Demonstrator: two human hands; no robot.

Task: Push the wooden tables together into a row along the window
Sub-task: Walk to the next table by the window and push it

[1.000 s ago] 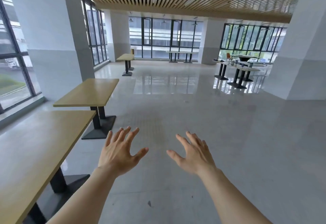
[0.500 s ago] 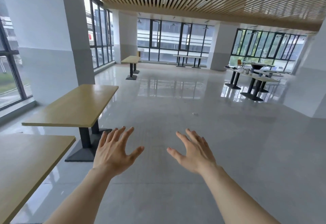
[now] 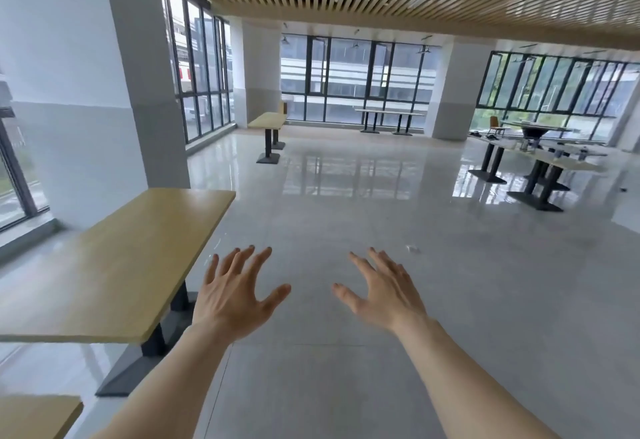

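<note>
Both hands reach forward over the grey floor (image 3: 346, 352), fingers spread and holding nothing: the left hand (image 3: 235, 295) just beside the wooden table's (image 3: 114, 265) right edge, the right hand (image 3: 384, 291) apart. A second tabletop's corner (image 3: 34, 414) shows bottom left; a third table (image 3: 268, 120) stands by the far window (image 3: 197, 68).

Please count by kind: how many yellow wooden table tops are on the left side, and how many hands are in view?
Yellow wooden table tops: 3, namely the near table, the cut-off table at the bottom left, and the far table.
Hands: 2, namely the left hand and the right hand, both open and touching nothing.
Total: 5
</note>
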